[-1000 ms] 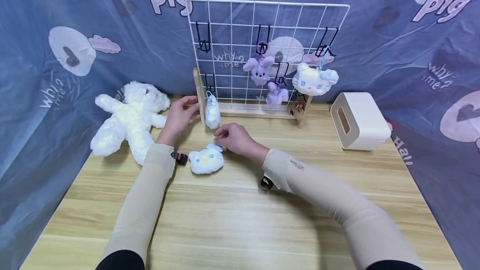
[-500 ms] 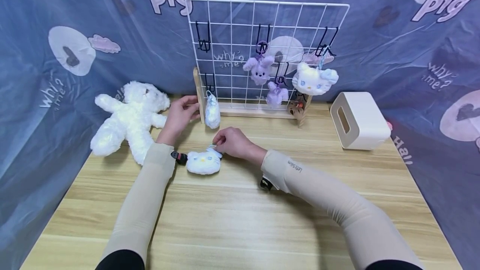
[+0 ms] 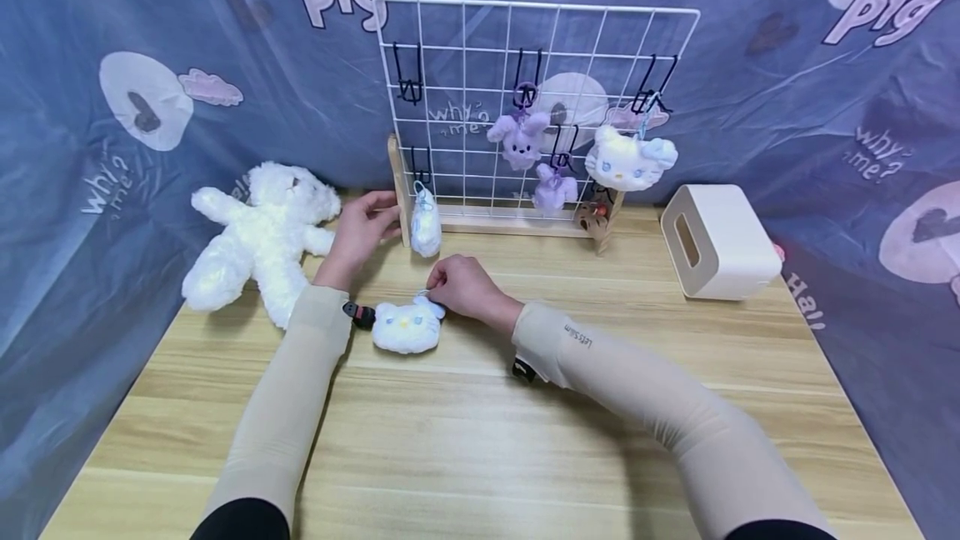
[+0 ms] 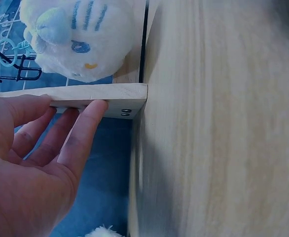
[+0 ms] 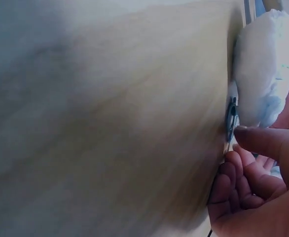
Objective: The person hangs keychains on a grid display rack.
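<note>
My left hand (image 3: 363, 232) rests its fingertips against the wooden side post (image 4: 110, 101) of a white grid rack. The fingers are extended and do not wrap around the post. Just past the post hangs a white cat plush keychain (image 3: 426, 227), seen from its edge in the head view. On the table before it, another white cat plush keychain (image 3: 406, 330) lies face up with a pale blue bow and loop. My right hand (image 3: 465, 286) pinches that loop beside the bow. In the right wrist view the thumb (image 5: 260, 138) meets a small ring (image 5: 231, 118), other fingers curled.
On the grid (image 3: 465, 73), black hooks carry two purple plush charms (image 3: 521, 140), a white cat plush (image 3: 628, 161) and a brown one (image 3: 592, 219). A white teddy (image 3: 262, 232) sits left, a cream box (image 3: 720, 240) right.
My right hand has moved slightly down to the loop of the cat plush on the table and now pinches it. The plush has turned straighter and shifted slightly left. The left hand has stayed put.
</note>
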`<act>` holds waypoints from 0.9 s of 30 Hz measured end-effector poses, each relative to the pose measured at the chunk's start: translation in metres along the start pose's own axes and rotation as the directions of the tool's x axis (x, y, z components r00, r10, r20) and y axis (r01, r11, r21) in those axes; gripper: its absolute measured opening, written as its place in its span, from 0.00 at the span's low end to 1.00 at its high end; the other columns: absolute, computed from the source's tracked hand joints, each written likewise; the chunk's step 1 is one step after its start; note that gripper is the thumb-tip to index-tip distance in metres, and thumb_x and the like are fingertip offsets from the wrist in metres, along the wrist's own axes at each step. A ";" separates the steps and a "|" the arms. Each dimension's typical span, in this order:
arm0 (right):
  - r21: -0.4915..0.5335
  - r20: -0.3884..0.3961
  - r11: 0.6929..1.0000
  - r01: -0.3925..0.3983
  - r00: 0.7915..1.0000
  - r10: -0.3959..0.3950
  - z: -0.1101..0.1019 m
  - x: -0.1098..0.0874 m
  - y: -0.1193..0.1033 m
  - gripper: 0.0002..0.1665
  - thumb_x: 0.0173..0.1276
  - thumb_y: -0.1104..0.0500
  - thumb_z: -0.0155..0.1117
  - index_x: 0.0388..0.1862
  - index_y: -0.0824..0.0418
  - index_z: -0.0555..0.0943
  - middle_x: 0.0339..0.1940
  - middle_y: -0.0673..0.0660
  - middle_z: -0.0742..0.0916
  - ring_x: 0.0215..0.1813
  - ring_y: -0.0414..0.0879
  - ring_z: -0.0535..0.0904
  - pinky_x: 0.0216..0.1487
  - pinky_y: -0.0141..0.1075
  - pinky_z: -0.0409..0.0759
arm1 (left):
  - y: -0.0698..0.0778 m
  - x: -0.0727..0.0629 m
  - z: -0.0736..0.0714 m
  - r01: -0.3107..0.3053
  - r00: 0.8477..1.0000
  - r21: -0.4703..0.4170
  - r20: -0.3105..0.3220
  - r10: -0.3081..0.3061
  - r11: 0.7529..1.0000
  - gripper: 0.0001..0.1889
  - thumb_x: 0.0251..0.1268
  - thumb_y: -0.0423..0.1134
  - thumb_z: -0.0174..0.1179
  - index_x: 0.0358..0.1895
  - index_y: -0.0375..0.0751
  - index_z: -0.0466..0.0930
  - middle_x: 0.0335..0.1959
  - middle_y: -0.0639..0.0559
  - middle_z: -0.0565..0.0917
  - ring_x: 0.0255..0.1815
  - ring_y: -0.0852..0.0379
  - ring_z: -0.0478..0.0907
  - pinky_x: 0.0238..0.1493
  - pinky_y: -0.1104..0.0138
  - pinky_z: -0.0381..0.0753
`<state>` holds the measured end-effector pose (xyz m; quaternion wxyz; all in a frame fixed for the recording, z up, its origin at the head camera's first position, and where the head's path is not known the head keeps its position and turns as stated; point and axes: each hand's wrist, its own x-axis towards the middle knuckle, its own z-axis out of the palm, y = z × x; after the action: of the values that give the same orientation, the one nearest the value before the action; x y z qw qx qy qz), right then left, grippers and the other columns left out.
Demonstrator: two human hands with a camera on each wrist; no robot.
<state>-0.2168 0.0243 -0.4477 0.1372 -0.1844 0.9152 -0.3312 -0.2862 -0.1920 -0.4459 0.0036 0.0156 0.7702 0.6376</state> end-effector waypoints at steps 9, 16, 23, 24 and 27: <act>-0.066 -0.014 0.997 -0.037 0.999 0.036 0.024 0.031 0.030 0.10 0.68 0.60 0.76 0.25 0.50 0.90 0.27 0.45 0.90 0.35 0.42 0.84 0.43 0.32 0.88 | -0.002 0.001 0.000 -0.004 1.000 0.004 0.003 0.004 1.000 0.21 0.87 0.31 0.61 0.75 0.28 0.78 0.70 0.28 0.82 0.52 0.60 0.87 0.62 0.61 0.98; -0.059 0.017 0.997 -0.049 0.999 0.050 0.025 0.034 0.035 0.14 0.71 0.60 0.71 0.24 0.49 0.90 0.26 0.45 0.91 0.33 0.42 0.84 0.40 0.33 0.87 | -0.001 0.002 0.001 0.009 1.000 0.003 0.002 -0.009 1.000 0.22 0.87 0.32 0.60 0.76 0.28 0.78 0.71 0.29 0.82 0.57 0.52 0.87 0.64 0.60 0.98; -0.061 -0.007 0.998 -0.025 1.000 0.024 0.029 0.036 0.041 0.13 0.77 0.58 0.72 0.28 0.47 0.90 0.32 0.43 0.91 0.36 0.40 0.84 0.44 0.33 0.87 | 0.000 0.000 -0.001 0.016 1.000 0.008 0.009 -0.016 1.000 0.22 0.87 0.32 0.61 0.76 0.28 0.78 0.71 0.28 0.82 0.62 0.45 0.86 0.66 0.56 0.97; -0.067 -0.012 0.997 -0.023 1.000 0.023 0.029 0.037 0.043 0.13 0.78 0.57 0.72 0.30 0.47 0.89 0.33 0.43 0.91 0.37 0.40 0.84 0.44 0.32 0.87 | 0.000 0.000 -0.001 0.017 1.000 0.007 0.008 -0.017 1.000 0.22 0.87 0.32 0.60 0.76 0.28 0.78 0.71 0.29 0.82 0.62 0.45 0.86 0.66 0.56 0.97; -0.080 -0.023 0.996 -0.035 0.999 0.033 0.029 0.040 0.045 0.11 0.80 0.57 0.71 0.33 0.48 0.89 0.35 0.45 0.91 0.39 0.41 0.84 0.45 0.33 0.88 | 0.000 0.001 -0.001 0.017 1.000 0.007 0.010 -0.017 1.000 0.22 0.87 0.32 0.60 0.76 0.28 0.77 0.71 0.28 0.82 0.60 0.49 0.87 0.67 0.55 0.97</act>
<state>-0.2531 0.0235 -0.5040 0.1253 -0.1706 0.9321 -0.2939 -0.2868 -0.1925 -0.4458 0.0126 0.0123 0.7725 0.6348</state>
